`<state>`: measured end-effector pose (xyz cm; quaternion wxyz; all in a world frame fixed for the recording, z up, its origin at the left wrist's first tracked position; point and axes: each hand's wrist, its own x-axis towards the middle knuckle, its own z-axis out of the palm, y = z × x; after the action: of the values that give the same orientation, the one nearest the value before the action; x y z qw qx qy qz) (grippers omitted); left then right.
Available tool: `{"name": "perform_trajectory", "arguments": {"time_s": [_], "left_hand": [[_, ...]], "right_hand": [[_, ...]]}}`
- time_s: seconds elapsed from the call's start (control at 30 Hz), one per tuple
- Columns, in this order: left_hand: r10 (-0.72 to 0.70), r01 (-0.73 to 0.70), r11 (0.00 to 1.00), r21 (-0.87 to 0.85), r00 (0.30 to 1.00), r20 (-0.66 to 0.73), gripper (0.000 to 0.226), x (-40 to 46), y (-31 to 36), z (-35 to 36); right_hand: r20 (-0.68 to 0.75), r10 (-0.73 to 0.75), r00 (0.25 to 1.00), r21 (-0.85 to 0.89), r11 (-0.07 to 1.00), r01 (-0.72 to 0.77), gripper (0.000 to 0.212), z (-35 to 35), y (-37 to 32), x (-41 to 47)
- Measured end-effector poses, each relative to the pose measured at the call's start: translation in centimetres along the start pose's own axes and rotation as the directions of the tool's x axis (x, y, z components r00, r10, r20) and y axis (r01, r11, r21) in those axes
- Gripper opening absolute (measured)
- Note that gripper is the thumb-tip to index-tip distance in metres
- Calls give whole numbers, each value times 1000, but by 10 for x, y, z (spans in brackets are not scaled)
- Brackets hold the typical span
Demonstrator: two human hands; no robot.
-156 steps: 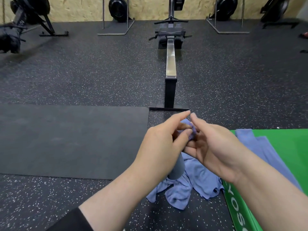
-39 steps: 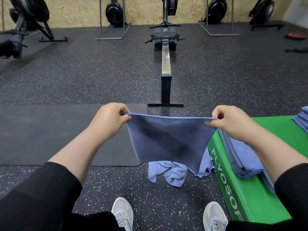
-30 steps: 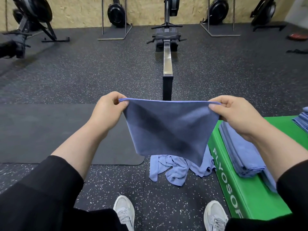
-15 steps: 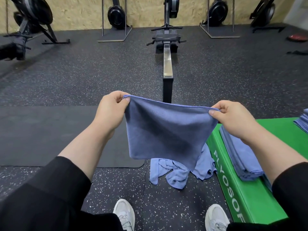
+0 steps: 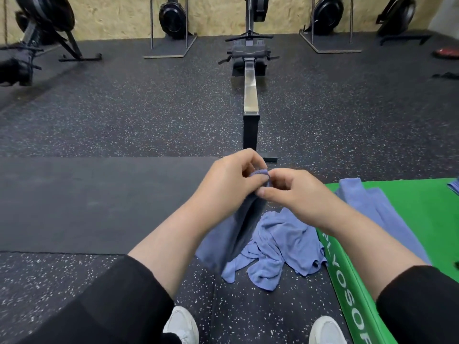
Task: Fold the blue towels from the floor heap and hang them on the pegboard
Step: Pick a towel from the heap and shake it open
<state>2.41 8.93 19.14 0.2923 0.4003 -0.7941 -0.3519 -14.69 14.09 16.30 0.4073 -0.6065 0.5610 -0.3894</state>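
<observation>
I'm pinching the towel's (image 5: 244,219) top corners together between my left hand (image 5: 228,184) and right hand (image 5: 295,192); it's hanging doubled below them, above the heap (image 5: 280,247).

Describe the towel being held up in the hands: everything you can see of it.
The held towel is blue-grey, soft terry-like cloth, doubled so its two halves hang side by side in a narrow drop. Its top corners are bunched together where the left hand and right hand meet and pinch them. It hangs in the air in front of the person, its lower end in front of the crumpled heap of towels on the floor; whether it touches the heap is unclear.
</observation>
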Motion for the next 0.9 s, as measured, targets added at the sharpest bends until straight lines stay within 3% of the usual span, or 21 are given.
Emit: {"name": "perform_trajectory", "arguments": {"time_s": [0.07,0.17,0.27,0.37,0.43,0.57,0.67,0.77,0.9], "left_hand": [[-44,40,997,-72,998,-45,13,3,-3,2],[-157,124,938,-324,984,-79,5,6,-7,4],[-251,248,858,-451,966,53,16,9,-18,3],[-292,381,870,-314,910,295,31,7,-30,5],[-315,424,850,-312,885,343,29,7,-35,7],[-253,300,930,-213,942,220,30,14,-31,5],[-210,234,969,-86,952,224,28,14,-31,1],[-257,224,963,151,931,260,23,13,-41,-5],[-350,302,912,278,926,143,20,11,-62,-19]], "right_hand": [[24,-2,1000,35,999,1,34,1,1,6],[44,-19,999,109,994,14,19,2,1,16],[-9,-18,1000,254,967,19,13,0,-1,22],[-121,8,993,337,941,34,10,-9,-3,27],[-135,19,991,312,950,25,7,-18,-5,28],[-39,50,998,51,998,-48,18,-27,-5,28],[-164,18,986,7,1000,-17,30,-29,-3,29],[-274,-3,962,-35,999,-6,38,-34,0,29],[-346,12,938,-37,999,-26,41,-46,6,26]]}}
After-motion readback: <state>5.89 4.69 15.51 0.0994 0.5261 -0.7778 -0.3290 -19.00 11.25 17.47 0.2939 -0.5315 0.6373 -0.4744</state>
